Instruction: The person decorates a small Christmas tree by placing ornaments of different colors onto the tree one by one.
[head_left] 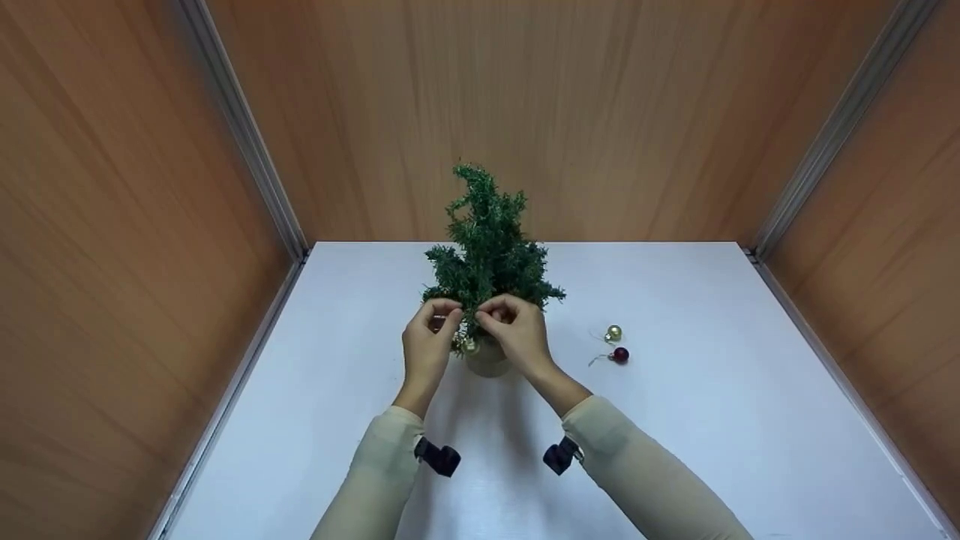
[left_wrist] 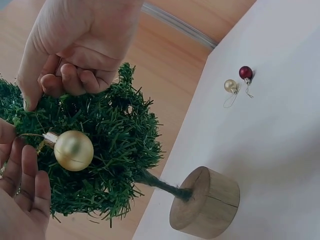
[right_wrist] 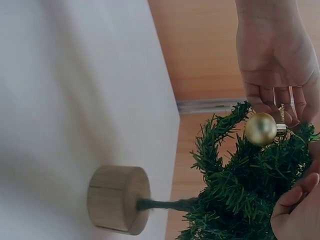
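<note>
Gold bauble (left_wrist: 73, 150) mid-tree (head_left: 489, 247), 2 hands (head_left: 427, 341) pinching

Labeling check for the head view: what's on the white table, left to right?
Left hand → right hand, both at the small green tree → gold bauble → red bauble, just right of the gold one.

- white table (head_left: 675, 450), pretty plain, boxed in by wood-look walls on three sides
- little fake tree stands on it by a round wooden base (left_wrist: 205, 202), toward the back middle
- loose gold bauble (head_left: 613, 332) lies right of the tree
- dark red bauble (head_left: 620, 354) just beside the gold one, both with thin hook wires
</note>
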